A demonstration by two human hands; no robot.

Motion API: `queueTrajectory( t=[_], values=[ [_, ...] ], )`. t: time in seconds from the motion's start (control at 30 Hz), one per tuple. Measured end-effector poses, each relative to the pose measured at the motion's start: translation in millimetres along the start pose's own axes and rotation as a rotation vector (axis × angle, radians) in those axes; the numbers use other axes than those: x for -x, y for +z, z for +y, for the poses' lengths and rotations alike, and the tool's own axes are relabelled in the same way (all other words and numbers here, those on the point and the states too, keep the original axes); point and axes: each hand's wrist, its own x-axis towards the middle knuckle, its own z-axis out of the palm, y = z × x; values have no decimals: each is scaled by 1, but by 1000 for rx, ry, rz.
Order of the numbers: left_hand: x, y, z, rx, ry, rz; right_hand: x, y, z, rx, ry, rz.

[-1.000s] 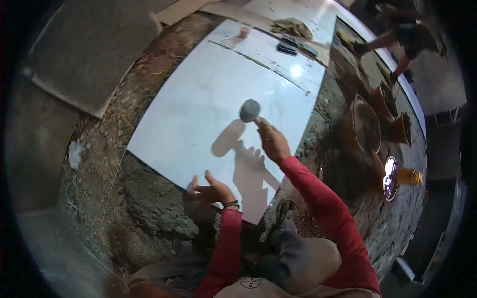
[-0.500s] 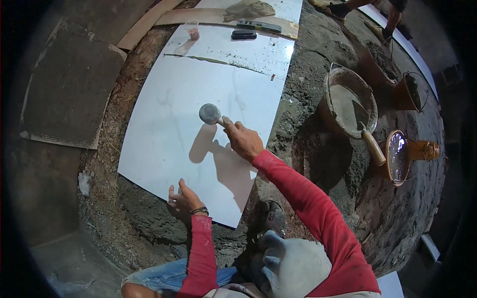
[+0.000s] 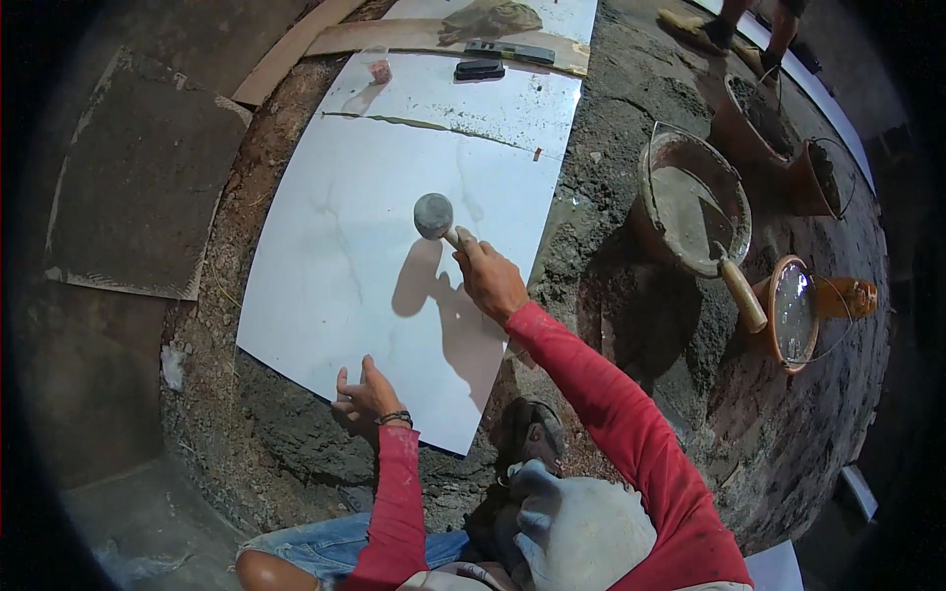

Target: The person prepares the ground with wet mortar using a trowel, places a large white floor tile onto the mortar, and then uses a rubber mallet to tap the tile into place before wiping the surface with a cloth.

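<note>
My right hand (image 3: 493, 281) is closed round the handle of a rubber mallet (image 3: 434, 216), whose grey head is held over a large white marble-veined tile (image 3: 305, 276), casting a shadow on it. My left hand (image 3: 368, 394), with a dark band at the wrist, is open at the tile's lower left edge, fingers apart. Beyond a dark seam lies another white tile (image 3: 473, 108), with a clear cup (image 3: 378, 74), a dark block (image 3: 479, 70) and a level (image 3: 509, 52) lying on or near it.
At right stand a mortar bucket (image 3: 649, 207) holding a wooden-handled trowel (image 3: 739, 291), a water bucket (image 3: 796, 317) and two more buckets (image 3: 739, 128) (image 3: 818, 177). Mortar bed (image 3: 611, 138) surrounds the tiles. Another person's legs (image 3: 783, 39) show at top right. A board (image 3: 138, 177) lies left.
The view has turned, bringing the buckets into fuller sight. Over the last half second my right hand and mallet have moved slightly up and right; my left hand has stayed by the tile edge.
</note>
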Motion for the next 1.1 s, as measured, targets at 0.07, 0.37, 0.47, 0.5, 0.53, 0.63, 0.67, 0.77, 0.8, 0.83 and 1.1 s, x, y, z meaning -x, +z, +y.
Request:
queueTrajectory(
  t=[0.07, 0.37, 0.47, 0.5, 0.53, 0.63, 0.67, 0.77, 0.8, 0.83, 1.1],
  values=[
    [0, 3, -1, -34, 39, 4, 2, 4, 3, -72, 12, 55],
    [-4, 14, 1, 8, -9, 68, -2, 6, 14, -102, -5, 138],
    [24, 13, 5, -48, -6, -1, 5, 12, 63, 4, -106, 141],
    [-15, 20, -10, 219, -10, 96, -11, 20, 32, -11, -110, 119],
    [-17, 30, -17, -95, 9, 238, -9, 18, 28, 37, -85, 105],
    [-20, 31, -25, 43, 17, 164, -7, 2, 25, 101, 23, 57],
    [-22, 33, -22, 64, 22, 224, -7, 1, 25, 94, -29, 98],
    [-13, 23, -16, -31, 41, 76, -2, -7, 27, 126, 41, 68],
    [-10, 30, -16, -29, 33, 77, -2, -11, 29, 129, 34, 63],
    [-9, 35, -12, 83, -4, 96, -4, -13, 27, 127, 40, 87],
    [-56, 64, -50, 357, -20, -129, -20, 8, 22, 75, -64, 124]
  ],
)
